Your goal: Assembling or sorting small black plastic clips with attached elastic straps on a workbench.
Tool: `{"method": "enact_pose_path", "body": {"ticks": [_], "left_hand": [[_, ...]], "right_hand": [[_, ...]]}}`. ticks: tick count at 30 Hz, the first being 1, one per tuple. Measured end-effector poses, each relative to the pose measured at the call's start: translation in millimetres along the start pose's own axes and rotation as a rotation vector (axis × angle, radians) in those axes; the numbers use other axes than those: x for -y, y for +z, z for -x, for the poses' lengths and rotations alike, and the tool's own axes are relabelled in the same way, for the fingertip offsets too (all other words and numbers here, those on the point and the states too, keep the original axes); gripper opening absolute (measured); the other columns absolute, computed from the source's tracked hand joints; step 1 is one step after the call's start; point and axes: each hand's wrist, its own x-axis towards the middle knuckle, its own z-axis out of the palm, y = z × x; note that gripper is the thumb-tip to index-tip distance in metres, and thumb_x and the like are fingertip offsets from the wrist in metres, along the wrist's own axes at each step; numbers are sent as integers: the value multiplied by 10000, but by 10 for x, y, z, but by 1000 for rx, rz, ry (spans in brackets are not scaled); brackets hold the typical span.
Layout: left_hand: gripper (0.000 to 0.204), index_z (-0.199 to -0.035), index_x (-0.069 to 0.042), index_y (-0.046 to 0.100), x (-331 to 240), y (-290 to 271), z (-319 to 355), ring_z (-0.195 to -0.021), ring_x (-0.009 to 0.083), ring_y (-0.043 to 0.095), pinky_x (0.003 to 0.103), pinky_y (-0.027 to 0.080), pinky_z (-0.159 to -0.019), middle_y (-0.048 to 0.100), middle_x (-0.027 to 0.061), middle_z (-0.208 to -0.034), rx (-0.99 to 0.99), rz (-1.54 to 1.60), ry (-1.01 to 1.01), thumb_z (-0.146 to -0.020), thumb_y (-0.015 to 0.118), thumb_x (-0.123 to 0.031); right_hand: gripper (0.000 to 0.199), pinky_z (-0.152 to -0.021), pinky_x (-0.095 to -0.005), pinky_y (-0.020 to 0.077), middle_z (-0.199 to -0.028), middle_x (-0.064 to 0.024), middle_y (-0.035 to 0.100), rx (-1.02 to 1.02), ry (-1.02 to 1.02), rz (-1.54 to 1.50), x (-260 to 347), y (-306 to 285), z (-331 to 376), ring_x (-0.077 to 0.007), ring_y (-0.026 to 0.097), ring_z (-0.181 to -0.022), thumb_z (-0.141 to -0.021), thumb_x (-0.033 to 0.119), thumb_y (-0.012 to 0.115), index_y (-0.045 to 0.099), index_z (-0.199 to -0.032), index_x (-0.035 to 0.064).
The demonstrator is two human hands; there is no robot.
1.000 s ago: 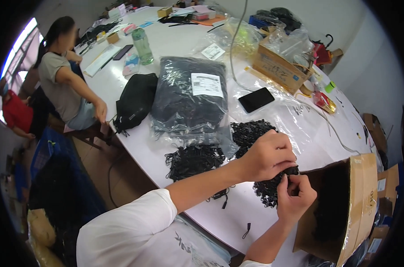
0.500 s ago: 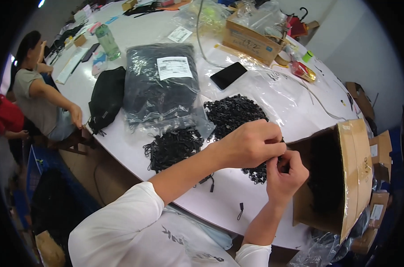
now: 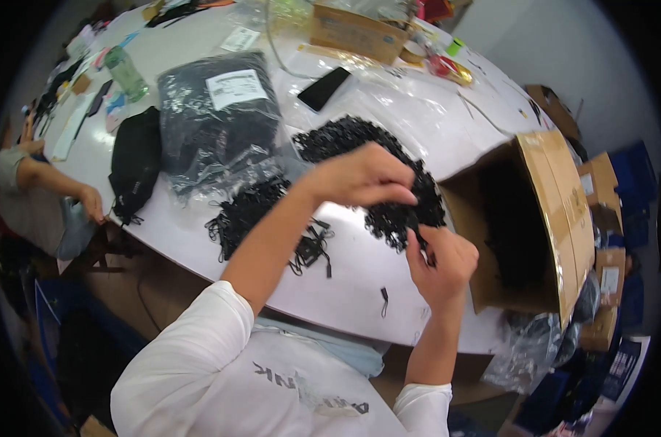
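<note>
Over the large pile of small black plastic pieces [image 3: 348, 135], my left hand [image 3: 367, 175] is closed in a pinch, its fingertips pointing right. My right hand [image 3: 445, 264] is closed too, thumb and forefinger pressed together just below the left fingertips. A small dark piece seems to lie between them, but it merges with the black pile behind. Under my left forearm is a heap of black cord loops with slim end tabs [image 3: 246, 211]. One single cord loop [image 3: 384, 300] lies apart on the white table [image 3: 345, 298], near its front edge.
An opened cardboard box [image 3: 563, 218], dark inside, stands right of my right hand. Behind the loops lie a stuffed clear bag [image 3: 221, 135], a black pouch [image 3: 136, 164] and a phone [image 3: 324, 89]. Another box [image 3: 356, 33] stands farther back. A person [image 3: 39, 189] sits at left.
The view has shifted, so the table's things sit farther left and higher. My hands, which were touching, are now slightly apart, the left fingertips above the right.
</note>
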Motion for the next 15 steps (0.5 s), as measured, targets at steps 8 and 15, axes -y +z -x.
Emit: {"method": "enact_pose_path", "body": {"ticks": [8,15], "left_hand": [[290,-653,-16,519,-118,72,-2,-497,302,399,364,342,-485,421,131,-535,35,-117,32,-817,685,-189],[292,-815,-9,567,-212,89,-7,-551,308,553,363,436,-546,577,134,-599,210,-232,-353,-797,695,-271]], "right_hand": [[132,-410,-242,286,-491,-34,443,-143,210,-235,50,173,298,-121,403,-399,-709,4,744,616,-729,26],[101,-421,-227,328,-498,-38,502,40,424,-343,17,237,665,-97,429,-401,-782,43,707,622,-745,4]]}}
